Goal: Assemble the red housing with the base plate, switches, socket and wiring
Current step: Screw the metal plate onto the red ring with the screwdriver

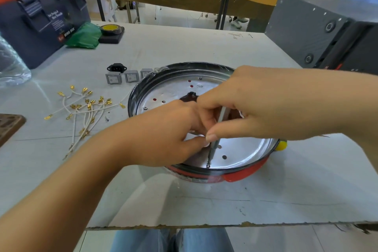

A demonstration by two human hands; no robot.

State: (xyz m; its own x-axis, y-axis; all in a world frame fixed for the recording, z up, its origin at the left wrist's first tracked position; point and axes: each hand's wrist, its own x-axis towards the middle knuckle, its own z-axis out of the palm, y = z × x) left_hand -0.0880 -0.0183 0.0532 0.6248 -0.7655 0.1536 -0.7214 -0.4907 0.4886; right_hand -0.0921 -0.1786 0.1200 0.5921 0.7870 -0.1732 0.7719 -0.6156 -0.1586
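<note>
Red housing point(235, 177): both hands steady a screwdriver point(214, 147)

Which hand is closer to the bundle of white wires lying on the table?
Left. The left hand is over the base plate, just right of the white wires. The right hand is farther right, over the plate's middle, gripping a screwdriver.

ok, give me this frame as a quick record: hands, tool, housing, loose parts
left hand: fingers curled at the screwdriver shaft, steadying it
right hand: grips the thin grey screwdriver
tool tip: on a screw near the plate's front edge
round silver base plate: sits inside the red round housing
grey rocker switches: loose on the table, left of the housing
black power socket: loose, behind the switches
white wires with brass terminals: loose pile on the grey table
</note>
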